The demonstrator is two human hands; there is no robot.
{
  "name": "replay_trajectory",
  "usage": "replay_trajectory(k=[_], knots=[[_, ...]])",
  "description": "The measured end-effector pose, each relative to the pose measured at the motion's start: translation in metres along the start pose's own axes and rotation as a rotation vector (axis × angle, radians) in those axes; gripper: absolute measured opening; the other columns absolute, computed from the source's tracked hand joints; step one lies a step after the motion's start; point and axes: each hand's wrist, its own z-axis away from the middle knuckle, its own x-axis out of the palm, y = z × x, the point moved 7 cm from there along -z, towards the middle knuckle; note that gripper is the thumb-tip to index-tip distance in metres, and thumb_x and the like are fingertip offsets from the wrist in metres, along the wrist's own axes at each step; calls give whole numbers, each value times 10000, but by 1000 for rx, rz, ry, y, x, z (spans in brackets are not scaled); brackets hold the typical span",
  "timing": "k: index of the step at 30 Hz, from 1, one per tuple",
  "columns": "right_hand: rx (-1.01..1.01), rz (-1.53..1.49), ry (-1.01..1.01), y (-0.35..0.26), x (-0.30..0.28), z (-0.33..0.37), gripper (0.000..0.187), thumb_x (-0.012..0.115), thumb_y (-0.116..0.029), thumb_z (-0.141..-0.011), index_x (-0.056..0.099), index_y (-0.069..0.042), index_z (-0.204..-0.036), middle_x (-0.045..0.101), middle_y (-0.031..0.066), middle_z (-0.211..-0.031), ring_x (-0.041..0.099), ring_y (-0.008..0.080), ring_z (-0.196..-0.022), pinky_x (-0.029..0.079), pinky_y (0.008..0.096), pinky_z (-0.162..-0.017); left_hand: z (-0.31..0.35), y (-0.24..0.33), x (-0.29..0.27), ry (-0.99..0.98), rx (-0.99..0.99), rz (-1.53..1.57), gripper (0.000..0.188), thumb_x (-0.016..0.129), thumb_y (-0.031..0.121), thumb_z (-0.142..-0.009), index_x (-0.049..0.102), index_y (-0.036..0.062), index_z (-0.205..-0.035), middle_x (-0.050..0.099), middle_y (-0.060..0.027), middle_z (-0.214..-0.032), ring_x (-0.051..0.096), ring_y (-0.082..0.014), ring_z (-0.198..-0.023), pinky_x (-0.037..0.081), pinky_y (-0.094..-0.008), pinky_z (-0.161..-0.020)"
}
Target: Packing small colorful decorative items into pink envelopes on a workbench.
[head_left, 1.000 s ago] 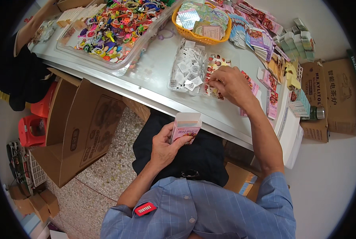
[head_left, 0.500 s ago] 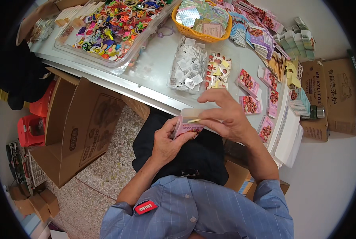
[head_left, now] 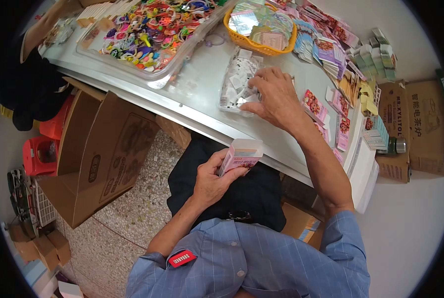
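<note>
In front of my lap, my left hand [head_left: 209, 181] is closed around a small pink carton [head_left: 240, 161], whose open top faces up. Over the table, my right hand [head_left: 277, 98] has its fingers curved and apart, with nothing visible in them. Its fingertips are at the right side of a clear plastic tub of small white packets [head_left: 235, 88]; whether they touch a packet I cannot tell. The small yellow and red pieces beside that tub are mostly covered by this hand. Several pink cartons [head_left: 313, 104] lie to the right of my right hand.
A yellow basket [head_left: 284, 48] of flat packs stands behind the tub. At the far left is a large clear bin [head_left: 155, 79] of colourful trinkets. Fanned card stacks [head_left: 331, 54] line the back right. An open cardboard box [head_left: 110, 164] stands on the floor; another person's arm [head_left: 45, 25] shows at upper left.
My right hand has moved up and away from the carton to the tub of white packets. The small yellow piece at its fingers is no longer visible there. My left hand still holds the carton.
</note>
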Motion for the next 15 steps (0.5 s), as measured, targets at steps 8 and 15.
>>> replay_trajectory(k=[8, 15], knots=[[15, -83, -100, 0, 11, -4, 299, 840, -246, -737, 689, -69, -925, 631, 115, -1217, 520, 329, -1214, 382, 460, -1029, 4, -6, -11, 27, -7, -30, 454, 779, 57, -901, 597, -27, -1308, 734, -107, -1107, 699, -139, -985, 568, -288, -879], [-37, -235, -76, 8, 11, -1, 193, 808, -189, -782, 697, -38, -828, 665, 137, -1151, 579, 320, -1151, 441, 446, -1009, 2, -4, -8, 17, -11, -42, 458, 779, 58, -901, 594, -30, -1310, 729, -114, -1120, 698, -144, -995, 566, -285, -885]])
